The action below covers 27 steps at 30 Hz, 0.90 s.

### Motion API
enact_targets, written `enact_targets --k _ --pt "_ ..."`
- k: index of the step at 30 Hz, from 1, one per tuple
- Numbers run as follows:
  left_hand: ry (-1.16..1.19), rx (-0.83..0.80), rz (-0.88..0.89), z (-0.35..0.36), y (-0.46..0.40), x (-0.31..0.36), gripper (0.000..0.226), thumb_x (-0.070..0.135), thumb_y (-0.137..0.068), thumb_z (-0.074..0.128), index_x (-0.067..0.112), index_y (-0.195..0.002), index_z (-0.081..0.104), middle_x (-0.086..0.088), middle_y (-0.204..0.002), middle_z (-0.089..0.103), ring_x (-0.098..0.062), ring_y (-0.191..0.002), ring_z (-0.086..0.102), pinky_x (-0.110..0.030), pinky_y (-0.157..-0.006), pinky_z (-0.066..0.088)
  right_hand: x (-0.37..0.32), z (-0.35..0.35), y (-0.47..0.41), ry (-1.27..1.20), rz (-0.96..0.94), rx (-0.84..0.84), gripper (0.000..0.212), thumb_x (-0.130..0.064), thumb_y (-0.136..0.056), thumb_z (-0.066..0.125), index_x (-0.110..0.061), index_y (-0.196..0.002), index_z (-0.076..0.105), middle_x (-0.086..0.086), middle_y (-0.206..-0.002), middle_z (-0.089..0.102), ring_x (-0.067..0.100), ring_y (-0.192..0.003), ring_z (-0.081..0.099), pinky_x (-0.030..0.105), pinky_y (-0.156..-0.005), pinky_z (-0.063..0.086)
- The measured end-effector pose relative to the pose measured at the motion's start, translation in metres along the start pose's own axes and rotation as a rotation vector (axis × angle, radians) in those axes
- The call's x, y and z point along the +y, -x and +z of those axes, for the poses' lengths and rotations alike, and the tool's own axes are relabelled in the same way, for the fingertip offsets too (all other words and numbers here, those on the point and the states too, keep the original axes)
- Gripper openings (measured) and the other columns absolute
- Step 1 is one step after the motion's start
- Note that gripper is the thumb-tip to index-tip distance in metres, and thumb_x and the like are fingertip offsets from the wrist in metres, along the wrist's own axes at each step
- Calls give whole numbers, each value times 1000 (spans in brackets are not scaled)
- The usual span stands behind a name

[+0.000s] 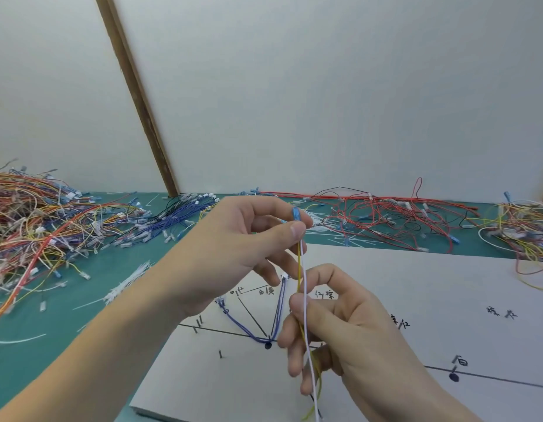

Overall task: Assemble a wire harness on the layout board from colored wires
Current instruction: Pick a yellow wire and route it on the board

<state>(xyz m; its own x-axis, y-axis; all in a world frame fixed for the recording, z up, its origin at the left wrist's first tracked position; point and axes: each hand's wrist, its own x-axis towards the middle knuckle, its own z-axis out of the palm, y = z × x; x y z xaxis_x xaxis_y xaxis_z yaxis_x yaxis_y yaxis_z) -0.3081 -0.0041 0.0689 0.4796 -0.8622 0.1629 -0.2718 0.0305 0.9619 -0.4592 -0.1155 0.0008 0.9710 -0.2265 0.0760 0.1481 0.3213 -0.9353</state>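
Behind the white layout board [416, 284], wire heaps [35, 214] litter a green tabletop [81, 315].

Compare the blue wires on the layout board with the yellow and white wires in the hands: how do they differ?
The blue wires lie routed between pins on the layout board; the yellow and white wires hang upright above it. Nothing grips the blue wires, while the left hand pinches the pair's blue terminal end and the right hand holds lower. Both are thin insulated wires.

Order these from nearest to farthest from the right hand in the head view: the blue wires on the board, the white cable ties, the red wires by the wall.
From the right hand:
1. blue wires, just left, on the layout board.
2. white cable ties, farther left on the green mat.
3. red wires, far back by the wall.
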Motion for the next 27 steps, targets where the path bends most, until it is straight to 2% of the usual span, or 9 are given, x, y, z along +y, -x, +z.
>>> enact_targets --k 2,5,8,12,16,21,27 --pt "-29 48 5 1 -1 -4 11 21 -99 68 18 -105 77 -7 -85 73 -23 -68 69 -28 -54 51 -1 2 1 -6 -4 -18 9 -24 -92 67 -17 -98 67 23 -89 74 30 -57 67 33 -47 55" --pt "-64 110 -4 1 -3 -9 11 20 -99 68 19 -104 78 -4 -84 72 -22 -64 67 -26 -50 46 -1 3 1 -36 32 -26 22 -32 -95 57 -17 -100 72 22 -98 75 31 -59 68 35 -47 56" --pt "-71 112 -36 0 -6 -16 13 20 -100 66 20 -106 78 -2 -82 71 -20 -63 65 -23 -48 43 0 3 0 -28 63 -42 28 -40 -93 60 -16 -98 73 20 -100 75 28 -56 66 34 -45 55" --pt "53 111 -136 -9 -18 -27 17 17 -101 64 12 -111 76 -2 -82 69 -16 -62 57 -18 -47 40 8 1 0 8 147 -46 11 -16 -96 63 -8 -102 69 21 -96 76 23 -45 62 25 -42 49" --pt "44 152 -241 -16 -33 -51 14 10 -101 63 3 -108 73 -1 -82 73 -14 -57 55 -17 -45 38 14 1 -2 -2 210 11 16 -7 -102 57 -4 -118 58 19 -89 76 22 -44 61 21 -39 44" --pt "-53 185 -356 -26 -44 -80 16 1 -100 62 -2 -113 69 -5 -84 74 -12 -53 55 -18 -44 39 17 -1 -3 56 255 105 19 -6 -103 55 -7 -121 53 20 -84 74 28 -46 61 32 -44 52" --pt "-265 126 -412 -31 -45 -101 15 4 -97 67 12 -109 71 -7 -85 80 -12 -53 59 -20 -48 43 23 6 -1 212 311 98 29 -7 -104 51 -26 -125 46 12 -83 76 27 -42 60 30 -41 51"
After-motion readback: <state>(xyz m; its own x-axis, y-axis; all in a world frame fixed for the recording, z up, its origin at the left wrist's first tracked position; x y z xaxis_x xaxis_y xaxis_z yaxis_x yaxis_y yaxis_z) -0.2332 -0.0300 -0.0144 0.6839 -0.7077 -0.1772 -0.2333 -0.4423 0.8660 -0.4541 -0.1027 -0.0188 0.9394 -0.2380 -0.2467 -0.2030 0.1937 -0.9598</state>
